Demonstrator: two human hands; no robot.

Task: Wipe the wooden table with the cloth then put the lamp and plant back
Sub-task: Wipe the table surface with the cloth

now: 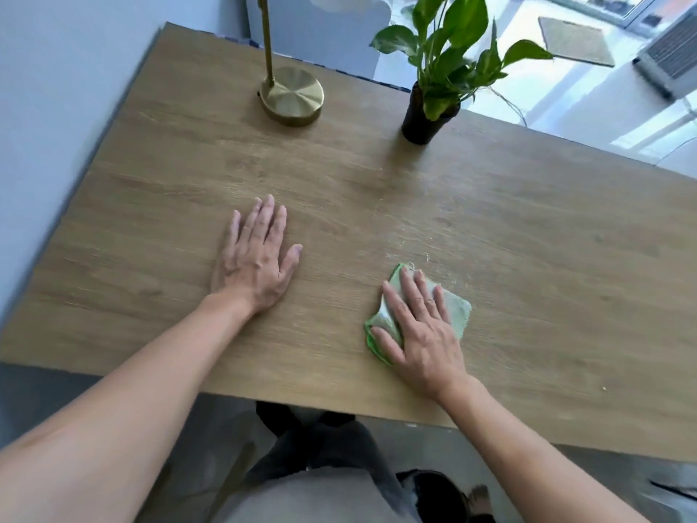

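A wooden table (pixel 490 205) fills the view. My right hand (pixel 422 334) lies flat on a green and grey cloth (pixel 458 309), pressing it onto the table near the front edge. My left hand (pixel 256 258) rests palm down on the bare wood, fingers apart, holding nothing. A brass lamp stands at the table's far side, its round base (pixel 292 94) and thin stem visible, the top cut off. To its right stands a leafy green plant (pixel 452 50) in a black pot (pixel 422 118). Pale dust streaks lie on the wood just beyond the cloth.
A pale wall runs along the table's left edge. Beyond the far edge are a white floor, a doormat (pixel 575 41) and a grey unit (pixel 671 58) at the top right. My legs and a dark shoe (pixel 437 492) show below the front edge.
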